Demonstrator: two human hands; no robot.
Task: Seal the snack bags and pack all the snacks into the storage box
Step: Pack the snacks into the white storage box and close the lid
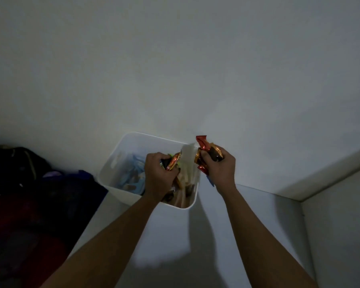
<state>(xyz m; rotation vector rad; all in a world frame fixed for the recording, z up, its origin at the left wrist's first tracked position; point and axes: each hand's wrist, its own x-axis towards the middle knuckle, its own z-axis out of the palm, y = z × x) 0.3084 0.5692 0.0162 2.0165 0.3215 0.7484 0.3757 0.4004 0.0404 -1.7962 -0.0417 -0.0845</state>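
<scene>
White storage box (112, 173) already holds several snacks; left hand (157, 175) grips one red-gold packet (173, 161) over it; right hand (219, 169) clutches more wrapped snacks (208, 154) beside rim; packing looks late-stage.

The left hand (158, 173) covers the near right part of the storage box (110, 163), so the snacks under it are hidden. The box contents (131, 179) are dim and blurred; only pale blue and brown shapes show. How many shiny packs (173, 162) the left hand grips, and how many red packs (208, 152) the right hand (218, 169) grips, I cannot tell; their print is unreadable. A small blue thing (210, 181) below the right hand is mostly hidden. The dark pile (29, 194) is cut by the left edge and too dark to identify. The bottom edge cuts both forearms
</scene>
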